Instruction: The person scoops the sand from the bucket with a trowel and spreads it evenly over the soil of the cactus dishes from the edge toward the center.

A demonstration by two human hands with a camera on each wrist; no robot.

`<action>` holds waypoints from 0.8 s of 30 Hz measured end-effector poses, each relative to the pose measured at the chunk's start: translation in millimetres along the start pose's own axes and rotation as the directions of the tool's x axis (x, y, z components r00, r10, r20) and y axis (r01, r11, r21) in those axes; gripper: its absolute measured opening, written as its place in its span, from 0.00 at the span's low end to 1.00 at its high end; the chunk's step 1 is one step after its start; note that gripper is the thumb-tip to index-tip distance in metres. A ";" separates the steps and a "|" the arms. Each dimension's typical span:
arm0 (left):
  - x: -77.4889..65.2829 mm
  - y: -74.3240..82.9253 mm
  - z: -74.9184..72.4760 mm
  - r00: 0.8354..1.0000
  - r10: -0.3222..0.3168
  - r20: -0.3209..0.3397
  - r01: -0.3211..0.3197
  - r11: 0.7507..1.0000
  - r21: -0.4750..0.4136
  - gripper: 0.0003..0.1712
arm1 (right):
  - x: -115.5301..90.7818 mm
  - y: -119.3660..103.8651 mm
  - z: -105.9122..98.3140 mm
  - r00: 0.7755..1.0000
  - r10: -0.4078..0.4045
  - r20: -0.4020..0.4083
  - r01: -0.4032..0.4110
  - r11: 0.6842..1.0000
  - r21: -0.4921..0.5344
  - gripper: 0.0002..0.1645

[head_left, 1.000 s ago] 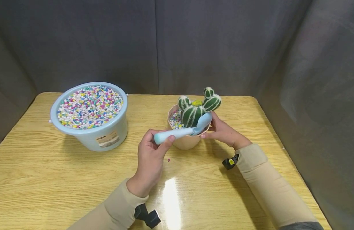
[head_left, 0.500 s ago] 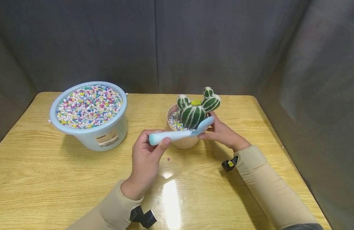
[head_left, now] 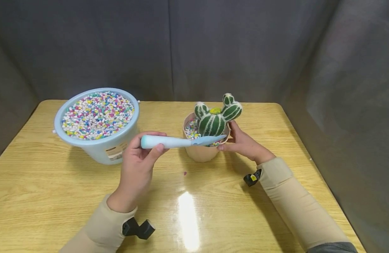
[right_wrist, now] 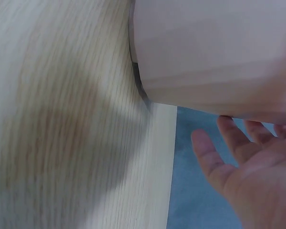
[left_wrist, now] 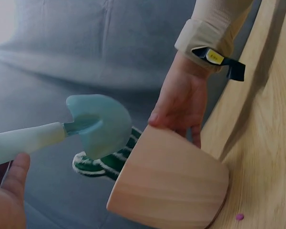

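My left hand [head_left: 135, 172] grips the pale handle of a light blue garden trowel [head_left: 170, 142] between thumb and fingers. Its blade [left_wrist: 102, 125], bare of pebbles in the left wrist view, hangs over the front rim of a peach flowerpot [head_left: 201, 154]. A green and white striped cactus [head_left: 211, 125] stands in the pot among coloured pebbles [head_left: 191, 130]. At the pot's right side, my right hand [head_left: 249, 147] holds it near the rim, thumb in front and fingers behind. The right wrist view shows those fingertips [right_wrist: 225, 123] against the pot wall.
A light blue bucket [head_left: 98, 151] filled with multicoloured pebbles stands on the left of the wooden table [head_left: 245, 218]. One pink pebble [head_left: 185, 173] lies in front of the pot. Dark grey curtain [head_left: 232, 49] closes off the back and sides.
My left hand has moved left with the trowel, drawing its blade back from the pot's right side and turning it edge-on. My right hand has stayed at the pot.
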State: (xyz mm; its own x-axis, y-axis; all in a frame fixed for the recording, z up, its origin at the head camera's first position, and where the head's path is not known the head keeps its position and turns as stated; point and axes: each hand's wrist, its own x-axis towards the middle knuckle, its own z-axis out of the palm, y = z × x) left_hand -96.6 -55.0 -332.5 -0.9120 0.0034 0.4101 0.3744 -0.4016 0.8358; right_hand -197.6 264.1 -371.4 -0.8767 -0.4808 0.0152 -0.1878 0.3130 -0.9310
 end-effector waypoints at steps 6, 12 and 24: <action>0.2 6.9 -12.5 0.999 -0.006 -0.031 0.003 0.996 -0.086 0.16 | 1.0 -1.1 0.0 1.000 0.001 0.000 -0.001 0.999 -0.047 0.64; -1.0 10.9 -24.1 0.998 0.030 -0.057 -0.038 0.988 -0.150 0.13 | 5.3 -8.0 3.6 0.999 0.019 -0.038 -0.023 0.993 -0.118 0.63; -1.6 10.4 -28.2 0.994 0.054 -0.092 -0.071 0.979 -0.191 0.13 | 6.3 -12.0 8.3 0.995 0.035 -0.096 -0.047 0.991 -0.126 0.58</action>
State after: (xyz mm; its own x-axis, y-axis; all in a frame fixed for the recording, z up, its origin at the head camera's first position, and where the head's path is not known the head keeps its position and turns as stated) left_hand -96.0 -85.0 -334.7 -0.9022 -0.1024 0.4191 0.3988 -0.5686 0.7195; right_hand -197.2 250.6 -363.2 -0.9213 -0.3886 0.0172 -0.2005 0.4365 -0.8771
